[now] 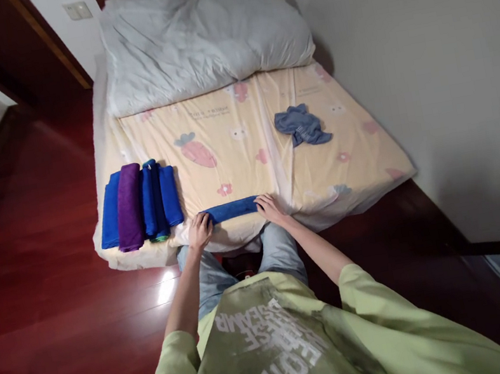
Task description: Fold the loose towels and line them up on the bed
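A blue towel (233, 210), folded into a long narrow strip, lies crosswise near the front edge of the bed. My left hand (200, 230) grips its left end, and my right hand (269, 207) has hold of the right end, fingers bent over the cloth. To the left of my left hand sits a row of folded towels: several blue ones (170, 196) and a purple one (130, 208) lying over them. Farther off on the right, a crumpled grey-blue cloth (301, 126) rests on the sheet.
The bed (236, 163) has a yellow sheet with carrot and flower prints. A thick white quilt (204, 37) is bunched at its head. White wall (427, 65) stands close on the right; dark red floor (42, 269) spreads along the left.
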Motion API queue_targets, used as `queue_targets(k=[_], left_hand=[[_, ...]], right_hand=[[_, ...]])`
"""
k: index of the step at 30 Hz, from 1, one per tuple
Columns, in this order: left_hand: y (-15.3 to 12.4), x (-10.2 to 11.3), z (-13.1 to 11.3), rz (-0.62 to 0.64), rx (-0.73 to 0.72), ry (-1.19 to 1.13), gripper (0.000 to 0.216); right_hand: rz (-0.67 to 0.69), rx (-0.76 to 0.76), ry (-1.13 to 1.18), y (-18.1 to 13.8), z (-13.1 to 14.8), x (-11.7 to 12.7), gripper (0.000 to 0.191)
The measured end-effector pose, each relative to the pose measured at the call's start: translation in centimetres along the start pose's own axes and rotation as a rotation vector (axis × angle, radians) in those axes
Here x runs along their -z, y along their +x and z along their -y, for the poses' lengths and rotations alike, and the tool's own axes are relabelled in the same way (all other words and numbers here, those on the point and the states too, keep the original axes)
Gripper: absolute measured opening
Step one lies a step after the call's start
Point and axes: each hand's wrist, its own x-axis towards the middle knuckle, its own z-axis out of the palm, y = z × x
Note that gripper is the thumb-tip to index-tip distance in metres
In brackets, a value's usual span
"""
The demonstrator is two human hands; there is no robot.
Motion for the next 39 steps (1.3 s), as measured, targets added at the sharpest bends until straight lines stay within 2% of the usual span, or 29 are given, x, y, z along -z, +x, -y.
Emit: queue_targets(k=[4,9,15,19,24,28,31,36,39], left_hand=[[-0.1,0.7,-0.4,0.109,-0.029,0.182,0.048],[1.6,1.8,-1.3,0.292,-0.038,0.379,0.046],[2.1,3.6,-1.5,0.327,-0.075,0.423,0.037],[0.1,4.4,-1.7,0.297,-0.120,0.396,0.037],[-5.8,4.2,-2.3,0.204,-0.184,0.312,0.042],[-10.5,3.9,-2.1,0.132,-0.214,0.235,0.046],[-11.9,4.3,-1.3,0.039,-0.215,0.210,0.048],[-10.0,7.0,1.1,-0.174,-0.208,0.266,0.046],[-7.9,9.2,2.9,-0.209,-0.177,0.323,0.045]], right_hand=[[0.143,0.035,-0.207,-0.4,0.5,1.0,0.041],[0.273,0.058,-0.434,0.7,1.7,1.7,0.041],[0.319,0.036,-0.567,2.1,2.8,2.5,0.037],[0.326,0.062,-0.594,2.7,2.7,3.2,0.035],[0.329,0.195,-0.641,4.9,3.5,3.9,0.037],[0.346,0.380,-0.670,9.4,6.0,3.6,0.037],[0.377,0.529,-0.710,14.6,8.8,2.7,0.036],[0.355,0.725,-0.745,25.3,14.1,-0.9,0.037],[0.300,0.827,-0.737,31.3,17.4,-4.1,0.036]])
